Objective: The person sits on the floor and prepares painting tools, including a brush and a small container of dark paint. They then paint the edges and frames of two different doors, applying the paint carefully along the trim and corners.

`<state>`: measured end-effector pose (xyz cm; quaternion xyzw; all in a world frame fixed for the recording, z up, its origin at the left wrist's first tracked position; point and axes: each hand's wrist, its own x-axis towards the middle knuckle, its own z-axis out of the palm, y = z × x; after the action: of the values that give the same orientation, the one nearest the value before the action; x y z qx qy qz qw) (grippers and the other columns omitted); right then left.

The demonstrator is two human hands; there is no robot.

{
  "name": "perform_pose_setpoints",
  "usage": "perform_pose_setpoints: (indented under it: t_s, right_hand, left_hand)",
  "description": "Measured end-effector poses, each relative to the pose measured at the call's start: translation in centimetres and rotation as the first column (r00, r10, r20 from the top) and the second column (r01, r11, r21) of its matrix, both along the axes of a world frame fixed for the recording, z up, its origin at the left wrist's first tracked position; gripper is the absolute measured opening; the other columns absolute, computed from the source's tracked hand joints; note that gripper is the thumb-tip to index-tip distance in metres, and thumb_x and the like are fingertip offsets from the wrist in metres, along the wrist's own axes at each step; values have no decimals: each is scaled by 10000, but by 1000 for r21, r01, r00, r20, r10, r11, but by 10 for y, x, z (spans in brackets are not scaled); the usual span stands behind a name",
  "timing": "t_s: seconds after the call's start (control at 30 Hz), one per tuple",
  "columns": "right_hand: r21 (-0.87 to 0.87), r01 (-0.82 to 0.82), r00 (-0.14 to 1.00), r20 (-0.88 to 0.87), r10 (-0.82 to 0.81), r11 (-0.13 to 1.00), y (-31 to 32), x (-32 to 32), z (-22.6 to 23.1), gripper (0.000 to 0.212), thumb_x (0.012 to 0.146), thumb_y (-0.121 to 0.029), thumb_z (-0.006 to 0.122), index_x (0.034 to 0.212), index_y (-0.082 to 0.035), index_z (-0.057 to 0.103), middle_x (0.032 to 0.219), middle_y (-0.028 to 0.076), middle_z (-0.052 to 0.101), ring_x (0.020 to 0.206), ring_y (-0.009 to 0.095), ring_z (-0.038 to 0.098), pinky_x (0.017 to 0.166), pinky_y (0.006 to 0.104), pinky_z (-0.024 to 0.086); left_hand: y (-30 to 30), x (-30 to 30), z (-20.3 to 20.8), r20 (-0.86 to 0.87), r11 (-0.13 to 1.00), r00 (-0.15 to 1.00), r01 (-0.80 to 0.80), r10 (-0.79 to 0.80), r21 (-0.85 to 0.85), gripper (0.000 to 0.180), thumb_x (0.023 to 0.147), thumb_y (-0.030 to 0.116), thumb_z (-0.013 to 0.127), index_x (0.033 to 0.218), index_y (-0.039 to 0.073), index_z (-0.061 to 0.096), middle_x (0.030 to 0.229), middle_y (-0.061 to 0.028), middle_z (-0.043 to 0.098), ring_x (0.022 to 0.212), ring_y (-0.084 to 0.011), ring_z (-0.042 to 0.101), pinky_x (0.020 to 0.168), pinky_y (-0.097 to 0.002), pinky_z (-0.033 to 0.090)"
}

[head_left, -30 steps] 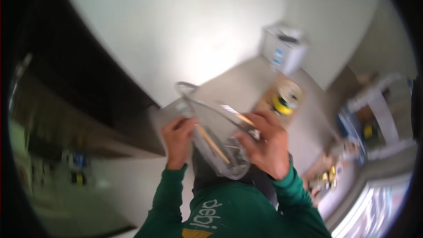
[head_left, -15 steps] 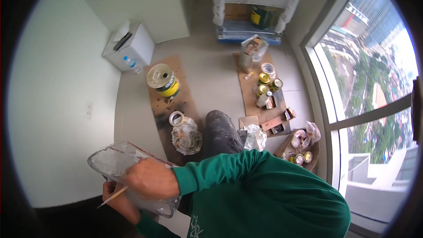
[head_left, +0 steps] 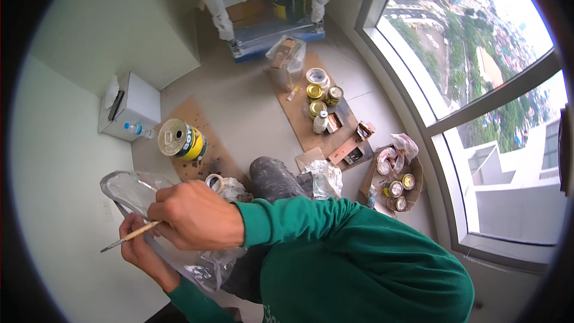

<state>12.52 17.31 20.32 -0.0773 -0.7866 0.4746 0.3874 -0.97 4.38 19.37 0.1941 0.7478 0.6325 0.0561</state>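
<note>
Head view: right hand pinching thin brush, left hand gripping plastic tray edge, close to wall; bare floor ahead.

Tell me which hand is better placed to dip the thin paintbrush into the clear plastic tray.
Right hand: it holds the thin paintbrush beside the clear plastic tray, which the left hand supports underneath.

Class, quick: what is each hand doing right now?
Left hand: closed around the clear plastic container, gripping from below.
Right hand: closed, holding a thin paintbrush.
</note>
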Motion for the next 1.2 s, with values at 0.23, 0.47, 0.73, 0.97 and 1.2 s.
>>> perform_pose_setpoints:
  t_s: [0.23, 0.47, 0.73, 0.97, 1.2]
  right_hand:
    - [-95, 114, 993, -14, -116, 989, 29, -4, -45, 109, 745, -113, 646, 788, -18, 677, 731, 150, 604, 678, 366, 612, 609, 439, 488]
    - [-546, 286, 909, -106, -403, 788, 72, 59, -90, 209, 892, -210, 650, 969, -24, 708, 807, 101, 679, 677, 188, 614, 649, 323, 494]
    - [-629, 777, 498, 613, -614, 2, 87, 216, -344, 286, 937, -247, 569, 905, -4, 717, 752, 35, 689, 567, 116, 560, 535, 296, 453]
    - [3, 973, -124, 852, -508, -232, 84, 290, -455, 342, 900, -318, 549, 847, -20, 708, 734, 177, 679, 730, 342, 658, 722, 427, 491]
    - [69, 929, -235, 867, -438, -362, 84, 306, -499, 336, 885, -330, 560, 936, -33, 707, 805, 191, 686, 794, 360, 663, 765, 439, 493]
  left_hand:
    - [83, -16, -14, 240, 935, 904, 340, -354, 98, 381, 955, 226, 534, 1203, -61, 569, 1066, -118, 616, 1046, -218, 586, 910, -366, 462]
    - [186, -14, -58, 234, 899, 871, 438, -431, 26, 198, 784, 32, 619, 961, -56, 639, 916, -72, 634, 805, -155, 591, 749, -262, 481]
    - [295, -6, -119, 145, 901, 894, 432, -424, -30, 75, 760, 44, 644, 809, -12, 649, 694, 9, 569, 580, -77, 496, 519, -215, 388]
    - [381, -15, -199, 129, 848, 870, 492, -475, -195, 116, 786, 111, 651, 815, -2, 642, 662, -16, 578, 532, -104, 544, 479, -267, 502]
    - [473, -43, -235, 147, 846, 874, 486, -463, -221, 106, 796, 100, 639, 822, -1, 622, 686, -41, 594, 528, -125, 550, 489, -275, 518]
